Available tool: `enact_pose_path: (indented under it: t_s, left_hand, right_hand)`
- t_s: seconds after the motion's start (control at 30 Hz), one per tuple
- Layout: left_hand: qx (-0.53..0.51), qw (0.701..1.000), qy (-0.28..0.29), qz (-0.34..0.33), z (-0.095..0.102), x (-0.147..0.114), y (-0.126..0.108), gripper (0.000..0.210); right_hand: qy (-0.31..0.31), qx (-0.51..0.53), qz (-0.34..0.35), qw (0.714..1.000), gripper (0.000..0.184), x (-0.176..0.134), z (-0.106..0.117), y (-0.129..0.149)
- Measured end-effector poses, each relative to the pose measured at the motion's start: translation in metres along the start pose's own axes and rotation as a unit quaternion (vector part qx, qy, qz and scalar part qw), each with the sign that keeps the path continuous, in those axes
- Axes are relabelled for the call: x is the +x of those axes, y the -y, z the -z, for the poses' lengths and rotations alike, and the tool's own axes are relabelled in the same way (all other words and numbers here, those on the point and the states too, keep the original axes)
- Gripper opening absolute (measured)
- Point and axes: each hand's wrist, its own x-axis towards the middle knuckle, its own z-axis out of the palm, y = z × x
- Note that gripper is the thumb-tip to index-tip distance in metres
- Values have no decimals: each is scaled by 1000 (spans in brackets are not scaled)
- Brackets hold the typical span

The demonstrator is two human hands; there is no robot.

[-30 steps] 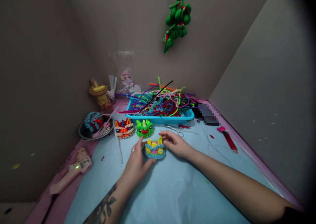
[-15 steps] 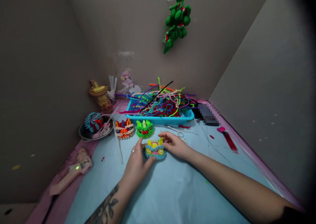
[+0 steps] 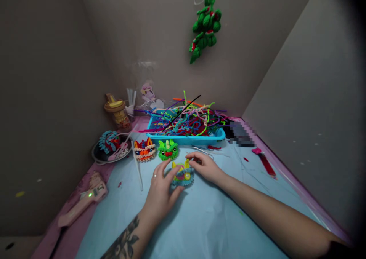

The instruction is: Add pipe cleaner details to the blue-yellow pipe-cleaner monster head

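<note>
Strands [image 3: 191,122] lie in the tray [image 3: 185,140] behind three figures [image 3: 168,151]; the bowl [image 3: 100,157] stands left, the glue gun [image 3: 82,205] before it.

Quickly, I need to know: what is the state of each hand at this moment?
Left hand: open, spread around the blue-and-yellow figure.
Right hand: half-curled at the figure's right side; whether it grips cannot be told.

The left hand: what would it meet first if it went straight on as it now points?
The left hand would probably meet the blue-and-yellow figure first; the hand overlaps it in this view, though whether they touch is unclear.
</note>
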Motion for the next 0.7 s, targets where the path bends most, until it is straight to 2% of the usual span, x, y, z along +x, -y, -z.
enact_pose_path:
  t_s: [0.17, 0.43, 0.7]
  left_hand:
    - [61, 997, 14, -50, -1, 3, -5, 42]
    - [82, 995, 24, -44, -3, 3, -5, 42]
    - [64, 997, 36, -29, -5, 3, -4, 48]
  right_hand:
    - [10, -38, 31, 999, 12, 3, -3, 5]
    - [19, -46, 74, 996, 12, 6, -5, 12]
    - [27, -32, 85, 996, 13, 7, -6, 12]
